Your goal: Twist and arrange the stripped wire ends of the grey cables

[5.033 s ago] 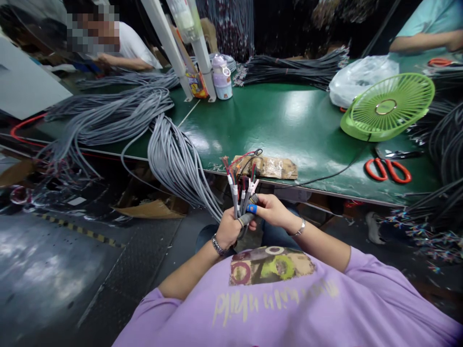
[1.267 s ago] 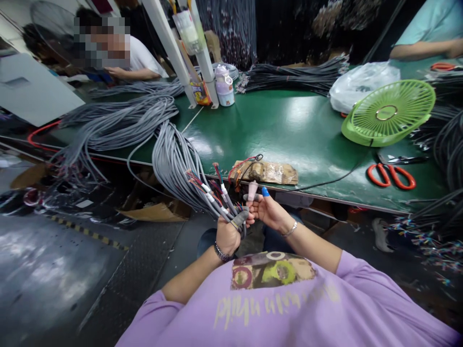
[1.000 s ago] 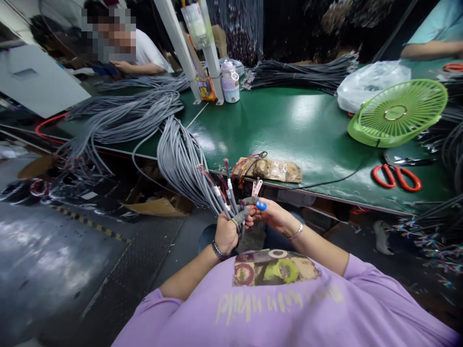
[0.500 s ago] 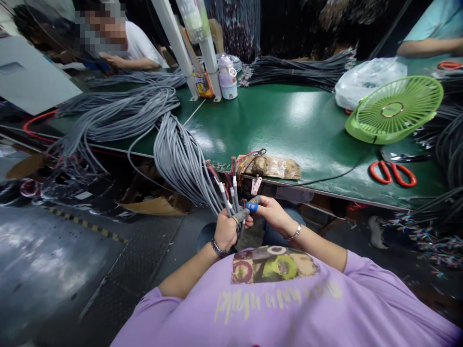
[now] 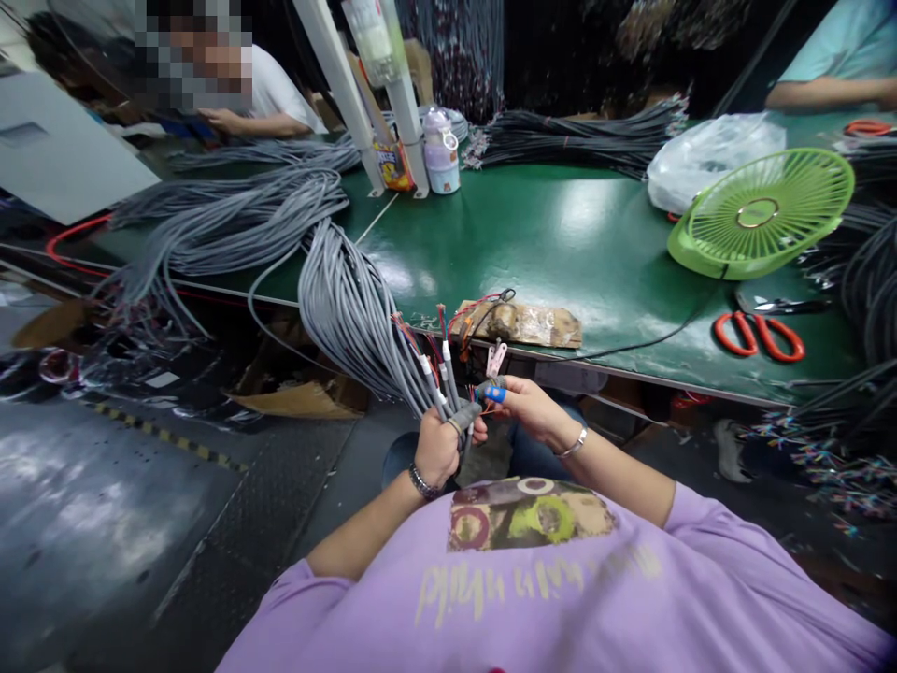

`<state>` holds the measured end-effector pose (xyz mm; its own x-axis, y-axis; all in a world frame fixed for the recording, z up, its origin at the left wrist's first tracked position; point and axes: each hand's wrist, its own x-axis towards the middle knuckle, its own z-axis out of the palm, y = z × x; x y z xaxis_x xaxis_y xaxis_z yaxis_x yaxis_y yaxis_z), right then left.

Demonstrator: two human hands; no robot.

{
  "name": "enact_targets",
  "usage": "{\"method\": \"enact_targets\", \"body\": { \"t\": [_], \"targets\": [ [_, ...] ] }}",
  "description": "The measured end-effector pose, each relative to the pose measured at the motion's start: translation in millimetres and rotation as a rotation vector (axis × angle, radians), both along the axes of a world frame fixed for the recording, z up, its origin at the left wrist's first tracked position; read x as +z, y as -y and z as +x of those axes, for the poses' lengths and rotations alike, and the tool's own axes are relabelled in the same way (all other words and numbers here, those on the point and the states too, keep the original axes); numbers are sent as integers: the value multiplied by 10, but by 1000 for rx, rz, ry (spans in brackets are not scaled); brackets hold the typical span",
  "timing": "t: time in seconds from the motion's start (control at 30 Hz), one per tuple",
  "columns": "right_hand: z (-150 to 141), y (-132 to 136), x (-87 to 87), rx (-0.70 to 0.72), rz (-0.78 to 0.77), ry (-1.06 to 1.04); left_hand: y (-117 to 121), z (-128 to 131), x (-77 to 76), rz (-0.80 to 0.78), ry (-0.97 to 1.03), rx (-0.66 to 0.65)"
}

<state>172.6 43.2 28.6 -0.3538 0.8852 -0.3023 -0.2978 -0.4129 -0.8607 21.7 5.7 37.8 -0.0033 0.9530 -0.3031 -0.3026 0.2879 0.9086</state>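
While the left hand (image 5: pixel 440 447) fists a cluster of grey, round, plastic-jacketed cables (image 5: pixel 454 391) with white bands near their ends, the right hand (image 5: pixel 531 408) is at thin multicoloured wires (image 5: pixel 473 393) splaying beside the left thumb. Landmark: brown block wrapped in shiny tape (image 5: pixel 553 327), near edge of the glossy green tabletop (image 5: pixel 561 248). Both hands and the cluster are nearer the person than the block, off the table edge, left hand further left of it. Left grip closed, thumb across the cables. Right thumb and index narrowed to a pinch on the wires; exact strands too small to tell. Pale pink clip (image 5: pixel 497 359) sits between block and right hand.

Handling, my judgement: hold the cluster firm close to the jacket end so nothing twists; pinch few strands at once, ease, don't tug; lean the other banded ends away from the working fingers. Thick grey cable bundle (image 5: pixel 350 313) hangs left of the block; leave slack, its weight could drag on the grip.
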Motion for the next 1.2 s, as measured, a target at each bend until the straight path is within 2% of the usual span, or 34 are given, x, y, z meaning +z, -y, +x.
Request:
{"method": "enact_targets", "body": {
  "t": [0.13,0.23,0.3,0.5,0.67,0.77,0.93,1.2],
  "targets": [
    [21,-85,36,105,-150,-137,-1,6,8,4,-8,-9],
    [36,-112,34,143,-165,-148,-3,7,-1,-1,-22,-11],
    [32,-108,29,141,-121,-82,-4,4,-14,-1,-30,-16],
    [-10,-36,73,81,151,105,-8,-13,-55,17,-43,-61],
    [-33,33,82,40,141,139,8,-13,-84,7,-81,-140],
    [-57,74,54,-15,109,123,22,-4,-91,32,-79,-118],
    [-112,137,28,-83,38,28,14,18,-46,49,-53,-6],
    [-138,166,40,-105,-19,-30,7,33,15,19,-36,59]
  ]
}}
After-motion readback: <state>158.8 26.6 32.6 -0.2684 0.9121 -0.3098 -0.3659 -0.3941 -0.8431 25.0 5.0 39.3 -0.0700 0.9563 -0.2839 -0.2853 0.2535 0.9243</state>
